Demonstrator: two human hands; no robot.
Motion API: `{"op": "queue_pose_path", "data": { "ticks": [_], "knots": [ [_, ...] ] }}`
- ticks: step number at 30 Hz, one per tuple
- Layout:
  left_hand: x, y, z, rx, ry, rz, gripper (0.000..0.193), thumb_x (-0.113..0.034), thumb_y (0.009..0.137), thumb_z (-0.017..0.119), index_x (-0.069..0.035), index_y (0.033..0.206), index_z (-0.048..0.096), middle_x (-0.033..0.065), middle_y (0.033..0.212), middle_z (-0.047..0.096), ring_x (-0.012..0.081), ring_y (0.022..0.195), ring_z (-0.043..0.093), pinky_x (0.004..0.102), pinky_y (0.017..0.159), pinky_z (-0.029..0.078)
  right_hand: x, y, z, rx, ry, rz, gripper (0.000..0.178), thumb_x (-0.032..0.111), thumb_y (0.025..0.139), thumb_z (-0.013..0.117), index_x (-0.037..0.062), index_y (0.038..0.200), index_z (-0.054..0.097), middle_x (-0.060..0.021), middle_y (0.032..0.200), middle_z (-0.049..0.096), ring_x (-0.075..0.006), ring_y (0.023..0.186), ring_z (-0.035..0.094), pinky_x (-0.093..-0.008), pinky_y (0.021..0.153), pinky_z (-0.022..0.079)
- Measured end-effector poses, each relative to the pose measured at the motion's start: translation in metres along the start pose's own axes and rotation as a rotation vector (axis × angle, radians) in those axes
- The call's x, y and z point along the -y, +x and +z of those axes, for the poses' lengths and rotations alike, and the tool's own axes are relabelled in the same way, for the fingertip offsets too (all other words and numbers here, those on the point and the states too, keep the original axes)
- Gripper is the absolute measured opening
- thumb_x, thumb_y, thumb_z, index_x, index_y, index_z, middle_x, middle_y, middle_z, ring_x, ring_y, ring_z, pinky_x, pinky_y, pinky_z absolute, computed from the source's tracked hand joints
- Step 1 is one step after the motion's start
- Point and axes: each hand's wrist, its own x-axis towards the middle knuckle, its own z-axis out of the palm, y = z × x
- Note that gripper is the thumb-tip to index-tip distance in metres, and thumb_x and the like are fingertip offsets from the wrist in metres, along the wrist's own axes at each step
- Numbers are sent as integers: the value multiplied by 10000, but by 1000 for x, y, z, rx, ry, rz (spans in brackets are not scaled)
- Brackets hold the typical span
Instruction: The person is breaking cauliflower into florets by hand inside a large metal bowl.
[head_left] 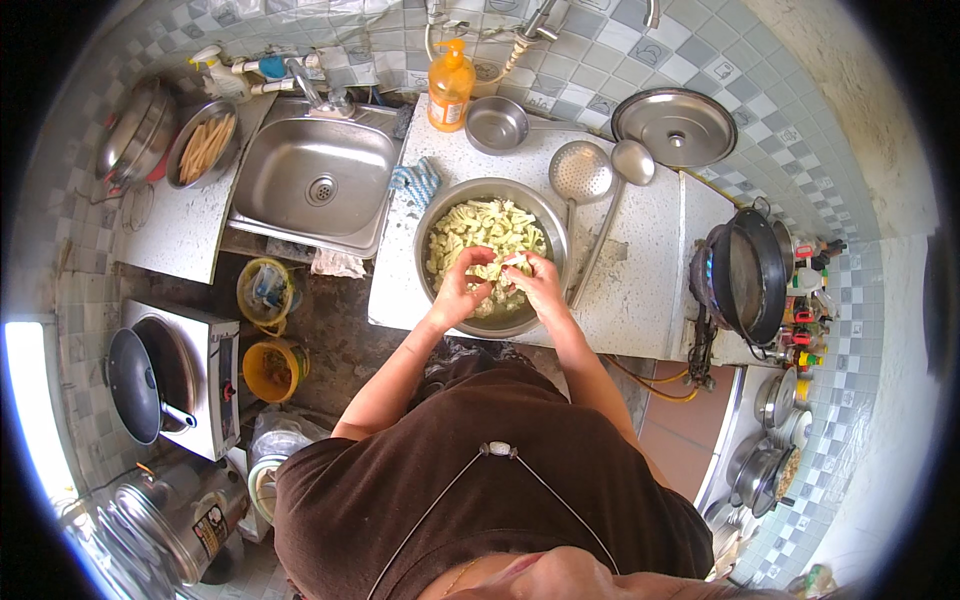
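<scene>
A wide steel bowl (427, 215) stands on the counter in front of me, with pale green cauliflower florets (487, 222) heaped inside it. Both my hands are over its near half. My left hand (462, 288) curls its fingers and thumb around a cauliflower piece (497, 271) in the middle. From the other side my right hand (541, 287) pinches the same piece at its tips. Florets lie just under my fingers, and the fingertips partly hide what they grip.
Right of the bowl lie a skimmer (580, 172) and a ladle (632, 161). Behind it are a small saucepan (497, 126) and an orange pump bottle (450, 88). A blue-striped cloth (416, 181) sits between bowl and sink (378, 165). A black wok (754, 275) is at right.
</scene>
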Motion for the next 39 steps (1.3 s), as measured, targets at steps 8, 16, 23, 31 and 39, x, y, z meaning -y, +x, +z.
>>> {"op": "queue_pose_path", "data": {
  "ticks": [8,16,23,31,39],
  "knots": [
    [1,3,-1,90,-344,-226,356,-106,925,616,-22,1248,492,86,1175,566,158,1027,571,302,797,520,7,0,-7,76,-44,-113,207,-19,839,639,1,1045,646,-37,960,663,-67,793,597,-209,649,496],
    [7,6,-5,123,-550,-253,303,-29,911,608,-19,1197,508,69,1052,599,151,965,588,290,750,536,19,-6,-10,150,-136,-132,219,-18,854,628,-25,1072,638,-47,1001,652,-88,853,600,-229,757,505],
    [2,7,-7,128,-532,-234,291,-21,878,650,-41,1138,521,58,1051,599,154,967,586,282,735,531,16,-8,-8,118,-228,-141,202,42,863,664,-37,1046,630,-49,940,666,-99,840,600,-243,735,484],
    [-19,3,2,-12,268,-10,310,-70,792,745,-2,1067,618,75,1032,637,172,927,630,292,734,550,29,-13,2,53,-413,-194,184,84,842,675,-35,979,642,-95,883,688,-129,807,619,-287,728,486],
    [-23,7,-1,50,377,-54,221,-53,841,619,38,1040,648,215,942,682,291,793,692,360,701,555,27,-16,12,-94,-551,-297,182,63,795,707,-35,943,666,-128,835,696,-160,737,642,-295,688,496]
  ]
}}
